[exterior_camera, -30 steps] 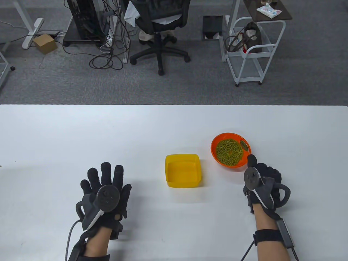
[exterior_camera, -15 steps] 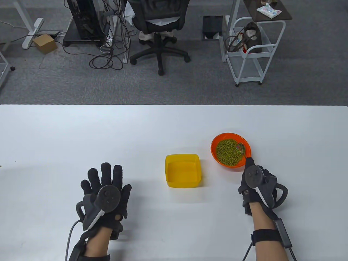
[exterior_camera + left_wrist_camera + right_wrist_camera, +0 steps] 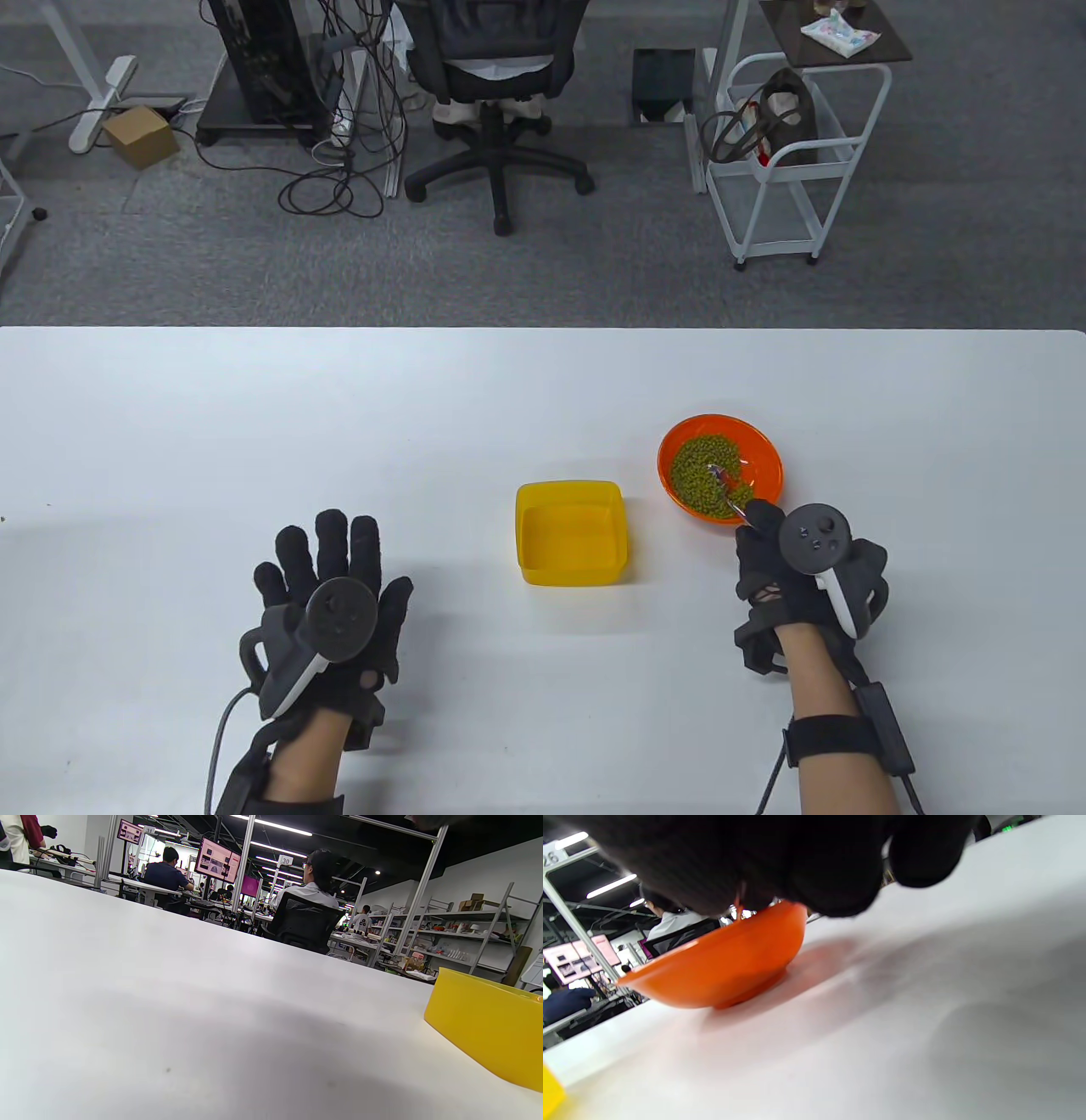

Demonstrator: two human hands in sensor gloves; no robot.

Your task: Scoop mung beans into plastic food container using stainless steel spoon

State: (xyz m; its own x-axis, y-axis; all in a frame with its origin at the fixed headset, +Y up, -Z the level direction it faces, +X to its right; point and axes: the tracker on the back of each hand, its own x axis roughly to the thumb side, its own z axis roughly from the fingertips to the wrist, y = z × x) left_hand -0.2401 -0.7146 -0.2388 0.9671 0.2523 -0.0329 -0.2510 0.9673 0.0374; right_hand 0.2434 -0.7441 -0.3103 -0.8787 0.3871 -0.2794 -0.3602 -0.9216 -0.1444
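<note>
White bench (image 3: 543, 399) carries everything, with grey carpet, an office chair (image 3: 496, 93) and a white wire cart (image 3: 793, 153) beyond its far edge. On its right part stands an orange bowl (image 3: 768, 475) holding a heap of mung beans (image 3: 700, 480), and the stainless steel spoon (image 3: 723, 486) lies dipped among them, its handle running toward the near rim. The right hand (image 3: 785, 564) grips that handle, fingers curled around it just beside the bowl's near edge; in the right wrist view the bowl's outer wall (image 3: 721, 963) sits close under the dark gloved fingers (image 3: 835, 878). Left of the bowl, apart from it, stands the yellow plastic food container (image 3: 573, 543), with no beans visible inside. Well apart to the left, the left hand (image 3: 335, 586) rests flat on the bench, fingers spread wide and holding nothing.
</note>
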